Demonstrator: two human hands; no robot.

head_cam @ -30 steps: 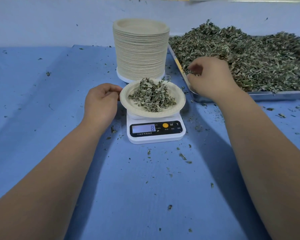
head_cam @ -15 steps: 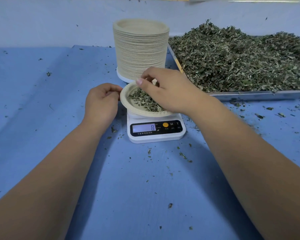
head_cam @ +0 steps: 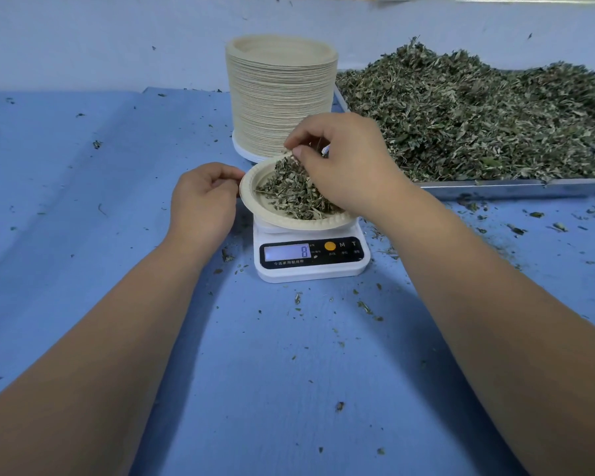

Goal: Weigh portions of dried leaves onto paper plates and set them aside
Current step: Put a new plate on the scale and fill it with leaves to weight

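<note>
Blue tabletop (head_cam: pixel 289 372) (broad, leaf-flecked): left hand (head_cam: pixel 203 201) pinches plate rim (head_cam: pixel 289 224), right hand (head_cam: pixel 347 166) pinches leaves (head_cam: pixel 291 166).

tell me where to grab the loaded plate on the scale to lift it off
Take the plate by its raised rim on the left, where the left hand holds it. The rim overhangs the scale, so fingers can slip underneath. The right hand covers the right side and the plate stack blocks the back. Lift level; the leaves lie loose.
</note>
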